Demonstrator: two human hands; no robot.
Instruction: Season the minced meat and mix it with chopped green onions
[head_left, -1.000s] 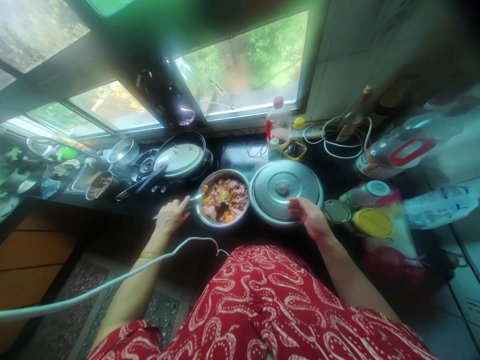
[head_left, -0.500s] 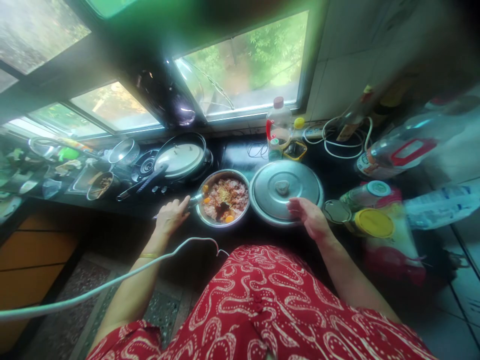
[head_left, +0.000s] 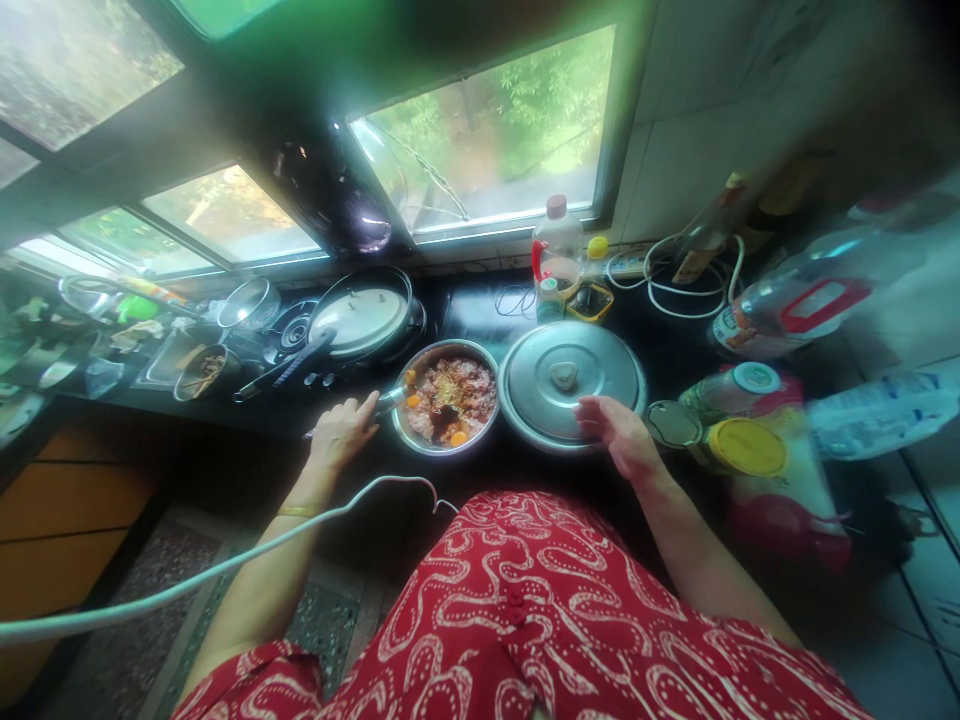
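Nearest the camera, a red patterned garment is filling the lower frame, and a white cable is crossing in front of the left forearm. Just beyond it, the left hand is resting at the near edge of the dark table, its grip curled loosely beside the steel bowl; a metal utensil handle is sticking out from the bowl's left rim toward the fingers, but whether the hand is actually grasping it cannot be told. The bowl is sitting on the table between the two hands, holding a reddish mix with orange pieces. To its right, touching or just beside it, a large round steel lid is lying flat, and the right hand is lying open on its near rim, grip released, fingers spread.

Right of that hand, a jar with a yellow cap and several bottles are crowding together. Farther back, a covered pan is sitting on the stove, a clear bottle with a red cap is standing by the window sill, and the window is letting in green daylight.
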